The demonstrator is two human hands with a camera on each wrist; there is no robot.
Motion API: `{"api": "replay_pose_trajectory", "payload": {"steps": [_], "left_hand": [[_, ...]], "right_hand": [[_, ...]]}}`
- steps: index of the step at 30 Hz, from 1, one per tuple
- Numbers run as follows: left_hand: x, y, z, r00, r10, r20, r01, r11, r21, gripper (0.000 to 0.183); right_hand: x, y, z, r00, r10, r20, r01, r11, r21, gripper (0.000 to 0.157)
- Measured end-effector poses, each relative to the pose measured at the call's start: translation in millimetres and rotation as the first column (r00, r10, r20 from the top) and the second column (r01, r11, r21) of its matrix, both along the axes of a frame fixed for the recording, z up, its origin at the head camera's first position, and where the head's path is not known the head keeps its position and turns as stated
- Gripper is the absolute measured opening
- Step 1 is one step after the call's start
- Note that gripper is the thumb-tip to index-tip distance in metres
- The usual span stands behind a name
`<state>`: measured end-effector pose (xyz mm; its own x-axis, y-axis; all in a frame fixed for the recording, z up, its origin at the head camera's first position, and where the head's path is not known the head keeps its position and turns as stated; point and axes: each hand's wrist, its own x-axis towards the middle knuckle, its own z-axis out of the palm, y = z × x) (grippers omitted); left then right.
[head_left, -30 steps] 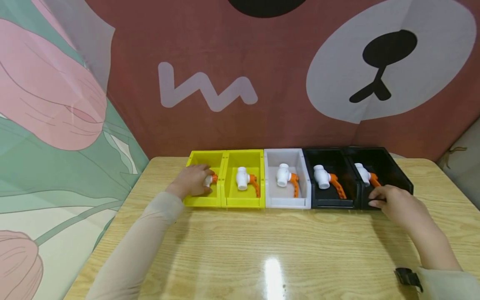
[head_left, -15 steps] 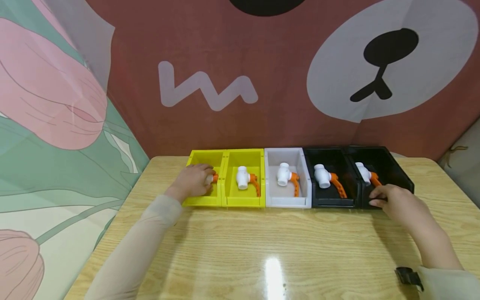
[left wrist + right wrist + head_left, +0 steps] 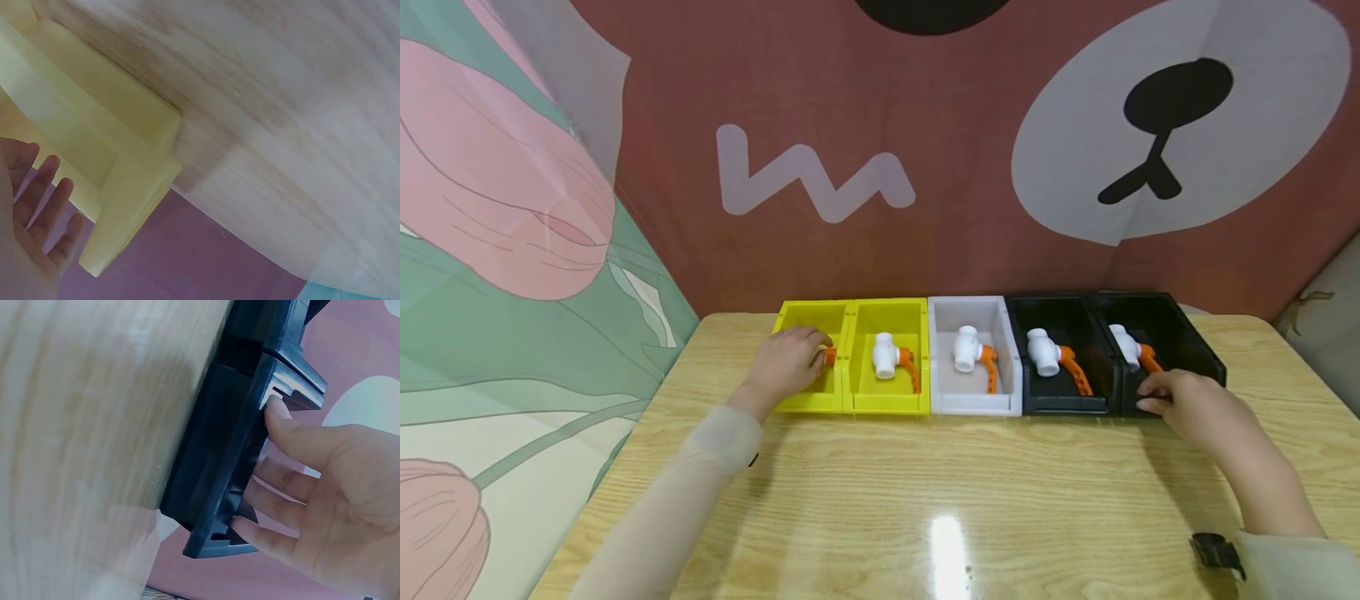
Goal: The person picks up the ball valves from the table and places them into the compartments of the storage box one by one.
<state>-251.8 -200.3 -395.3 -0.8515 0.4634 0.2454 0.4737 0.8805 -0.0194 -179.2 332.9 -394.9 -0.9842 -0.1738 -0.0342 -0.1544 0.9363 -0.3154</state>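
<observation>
My left hand [image 3: 782, 364] reaches into the far-left yellow bin [image 3: 816, 307]. It covers most of a ball valve there, whose orange handle [image 3: 831, 357] peeks out past the fingers. The left wrist view shows the fingers [image 3: 53, 206] loosely bent and spread above the bin. At the far-right black bin [image 3: 1197, 354], my right hand [image 3: 1202, 410] hovers with fingertips close to the orange handle of a white ball valve [image 3: 1124, 347]. In the right wrist view its thumb [image 3: 279, 415] lies by the bin's front lip, the other fingers slightly bent over the opening.
Between the hands, one ball valve each lies in a second yellow bin [image 3: 891, 403], a white bin [image 3: 975, 406] and another black bin [image 3: 1067, 407]. The bins form one row on a wooden table [image 3: 865, 492], against a printed brown cloth [image 3: 820, 258].
My left hand has shifted slightly and turned, now covering the white body of its valve that showed earlier. The right hand has stayed in place.
</observation>
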Motion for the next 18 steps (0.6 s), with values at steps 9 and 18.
{"api": "replay_pose_trajectory", "payload": {"steps": [9, 18], "left_hand": [[15.4, 0, 0.4, 0.999, 0.033, -0.005, -0.033, 0.997, 0.071, 0.019], [40.3, 5, 3.4, 0.996, 0.063, -0.056, -0.055, 0.991, 0.126, 0.023]], "right_hand": [[4.3, -3, 6.5, 1.000, 0.006, 0.025, -0.006, 1.000, 0.017, 0.029], [11.5, -12, 20.9, 0.999, -0.006, 0.051, 0.005, 0.999, 0.032, 0.048]]}}
